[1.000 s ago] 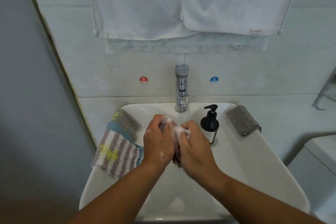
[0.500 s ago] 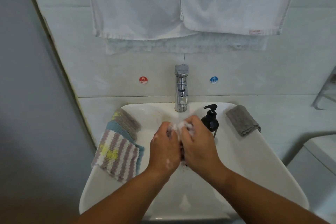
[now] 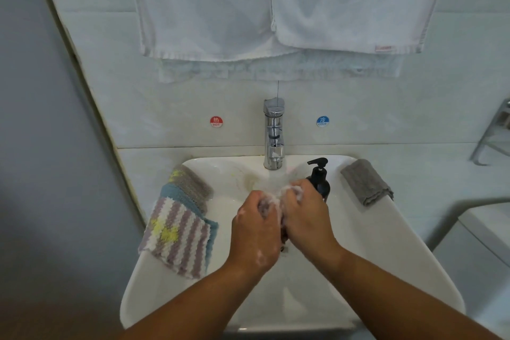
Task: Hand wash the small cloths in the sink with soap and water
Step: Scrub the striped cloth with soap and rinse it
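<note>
Over the white sink [image 3: 386,251], my left hand [image 3: 255,232] and my right hand [image 3: 306,215] grip a small soapy cloth [image 3: 271,203] between them, bunched and mostly hidden by the fingers. White foam shows on the cloth and on my left hand. The hands sit just below the chrome tap [image 3: 273,135], and water runs from the spout onto the cloth. A black soap pump bottle [image 3: 320,179] stands on the sink's back rim, right behind my right hand.
A stack of striped and blue cloths [image 3: 179,226] lies on the sink's left rim. A folded grey cloth [image 3: 365,181] rests on the right rim. White towels [image 3: 276,3] hang on the wall above. A white fixture [image 3: 485,243] stands at the right.
Both hands have moved up and right with the cloth, from mid-basin to just under the spout, where water now runs over it.
</note>
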{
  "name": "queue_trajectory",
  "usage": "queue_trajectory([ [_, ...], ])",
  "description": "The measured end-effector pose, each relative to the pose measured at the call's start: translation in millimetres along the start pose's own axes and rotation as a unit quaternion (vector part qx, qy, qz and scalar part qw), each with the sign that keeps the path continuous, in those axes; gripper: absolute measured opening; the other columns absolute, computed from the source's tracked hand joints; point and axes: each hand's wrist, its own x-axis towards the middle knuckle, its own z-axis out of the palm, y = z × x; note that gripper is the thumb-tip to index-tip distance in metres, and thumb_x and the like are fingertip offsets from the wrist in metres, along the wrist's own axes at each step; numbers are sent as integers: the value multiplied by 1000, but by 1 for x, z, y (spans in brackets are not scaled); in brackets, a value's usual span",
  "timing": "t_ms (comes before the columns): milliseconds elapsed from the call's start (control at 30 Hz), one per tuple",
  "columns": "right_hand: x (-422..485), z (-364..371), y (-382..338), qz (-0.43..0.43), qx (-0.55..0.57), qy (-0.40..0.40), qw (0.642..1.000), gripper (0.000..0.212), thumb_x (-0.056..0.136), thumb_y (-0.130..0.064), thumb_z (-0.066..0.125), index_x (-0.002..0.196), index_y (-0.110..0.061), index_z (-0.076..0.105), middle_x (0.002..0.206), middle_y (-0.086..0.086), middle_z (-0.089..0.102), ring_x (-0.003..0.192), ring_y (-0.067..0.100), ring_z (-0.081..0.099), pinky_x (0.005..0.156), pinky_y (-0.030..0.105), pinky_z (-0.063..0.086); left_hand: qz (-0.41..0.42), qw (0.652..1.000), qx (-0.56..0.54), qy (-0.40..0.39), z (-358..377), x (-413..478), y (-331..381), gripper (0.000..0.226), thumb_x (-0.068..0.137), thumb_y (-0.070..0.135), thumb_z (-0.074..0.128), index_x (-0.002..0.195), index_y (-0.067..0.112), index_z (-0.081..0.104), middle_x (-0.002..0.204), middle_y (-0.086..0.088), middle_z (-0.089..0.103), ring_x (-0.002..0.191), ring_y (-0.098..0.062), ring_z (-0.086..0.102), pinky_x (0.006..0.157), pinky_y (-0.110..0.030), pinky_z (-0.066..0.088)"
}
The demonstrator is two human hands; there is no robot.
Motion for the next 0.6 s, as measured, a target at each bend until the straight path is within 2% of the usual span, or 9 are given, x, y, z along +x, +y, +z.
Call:
queue_trajectory([
  [100,-1,8,9,49,28,-43,997,28,103,-29,39,91,-11,58,84,9,64,74,22,65,51,31,52,23,1000,-5,14,-6,5,5,3,99,31,60,97,30,60,89,10,64,86,-10,65,75,-33,60],
  [133,-8,10,7,48,40,-57,996,27,104,-28,38,92,-10,56,84,11,64,70,21,66,47,32,52,27,999,0,29,-9,9,5,1,98,30,61,98,29,61,89,11,65,87,-10,64,77,-32,59],
  [233,-26,8,-3,-4,68,-71,995,16,105,-24,42,94,-16,51,79,7,62,62,17,65,46,27,51,11,998,11,56,-12,19,0,4,97,27,58,99,27,61,88,8,66,86,-16,65,81,-41,57],
  [300,-21,3,-9,-52,52,-47,996,14,105,-22,46,93,-19,52,78,2,61,66,9,62,50,20,49,-2,1000,3,24,-8,14,-3,8,100,26,52,97,26,59,87,3,67,82,-21,66,75,-45,59],
  [400,-1,0,-6,-35,7,8,999,16,105,-24,46,91,-20,55,81,-3,60,72,8,59,57,17,43,2,1000,-13,-7,-1,3,-2,10,104,28,48,97,28,56,90,4,64,81,-15,65,66,-34,62],
  [500,-1,6,3,16,6,-12,1000,21,105,-29,40,94,-19,55,86,0,62,79,19,64,61,30,51,25,999,-10,18,-6,7,7,6,102,30,54,104,26,56,91,9,62,84,-9,63,66,-21,56],
  [600,-21,11,-1,18,81,-75,994,17,106,-27,39,96,-18,49,81,10,63,61,23,66,46,33,53,22,998,3,57,-12,21,3,10,99,27,56,107,23,61,93,8,66,89,-14,64,82,-35,55],
])
